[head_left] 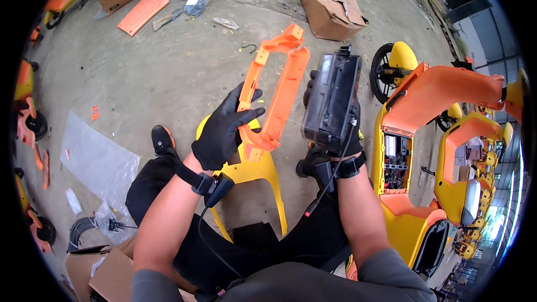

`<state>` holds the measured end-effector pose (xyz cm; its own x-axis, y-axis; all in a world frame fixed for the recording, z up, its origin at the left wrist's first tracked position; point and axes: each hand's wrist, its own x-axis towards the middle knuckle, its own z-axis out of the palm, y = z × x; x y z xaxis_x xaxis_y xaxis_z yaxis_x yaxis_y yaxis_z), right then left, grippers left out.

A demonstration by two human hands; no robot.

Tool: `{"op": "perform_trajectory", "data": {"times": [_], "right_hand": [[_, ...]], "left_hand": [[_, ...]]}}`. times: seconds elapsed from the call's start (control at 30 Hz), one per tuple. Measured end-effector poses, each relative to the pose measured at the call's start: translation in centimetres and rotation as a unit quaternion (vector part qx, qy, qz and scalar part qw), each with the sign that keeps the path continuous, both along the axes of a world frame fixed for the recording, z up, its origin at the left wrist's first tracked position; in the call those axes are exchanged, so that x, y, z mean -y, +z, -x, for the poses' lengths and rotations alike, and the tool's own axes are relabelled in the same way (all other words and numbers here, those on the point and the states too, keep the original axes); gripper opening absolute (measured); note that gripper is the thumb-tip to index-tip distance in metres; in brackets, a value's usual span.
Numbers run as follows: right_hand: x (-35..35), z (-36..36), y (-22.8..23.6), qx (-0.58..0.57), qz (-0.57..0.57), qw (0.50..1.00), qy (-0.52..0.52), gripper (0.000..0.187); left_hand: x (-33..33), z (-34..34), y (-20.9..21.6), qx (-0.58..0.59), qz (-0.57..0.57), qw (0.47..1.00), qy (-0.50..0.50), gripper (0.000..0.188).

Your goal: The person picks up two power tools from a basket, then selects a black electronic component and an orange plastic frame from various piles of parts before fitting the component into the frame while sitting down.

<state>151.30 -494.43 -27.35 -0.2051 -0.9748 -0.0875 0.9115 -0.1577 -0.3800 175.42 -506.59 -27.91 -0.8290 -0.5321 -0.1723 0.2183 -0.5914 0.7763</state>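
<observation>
My left hand (224,128), in a black glove, grips the lower left side of an orange plastic frame (279,100) with a long open middle. The frame stands tilted in front of me, its upper end away from me. My right hand (352,142), gloved too, is closed round a black oblong housing (334,100) with a smoky clear cover. From the housing a thin black cable (331,182) with a red tip hangs down. The two parts are held side by side, apart. Below the frame, between my legs, is a yellow forked plastic panel (251,170).
Right of me stands a yellow and orange scooter (386,114) with its compartment open, and more scooters behind. A cardboard box (333,5) sits ahead. On the concrete floor lie an orange panel (143,14), plastic bags (198,1) and a clear sheet (98,151). An open carton (114,274) is at lower left.
</observation>
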Motion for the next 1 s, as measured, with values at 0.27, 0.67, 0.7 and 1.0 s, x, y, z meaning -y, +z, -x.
{"op": "perform_trajectory", "data": {"times": [0.27, 0.67, 0.7, 1.0], "right_hand": [[0.6, -2.4, 2.2, 0.005, -0.029, 0.999, -0.026, 0.068], [0.8, -2.5, 2.9, -0.046, -0.080, 0.996, 0.006, 0.065], [0.7, -2.5, 2.9, -0.046, -0.075, 0.996, 0.008, 0.064], [1.2, -2.2, 1.7, -0.134, -0.126, 0.982, -0.039, 0.069]], "left_hand": [[-2.1, 0.8, -0.9, 0.023, -0.008, 1.000, 0.006, 0.065], [-1.7, 0.7, -0.8, -0.006, -0.038, 0.999, -0.003, 0.074], [-1.7, 0.7, -0.8, -0.009, -0.042, 0.999, -0.006, 0.075], [-1.6, 0.6, -0.5, 0.000, -0.049, 0.999, 0.020, 0.080]]}}
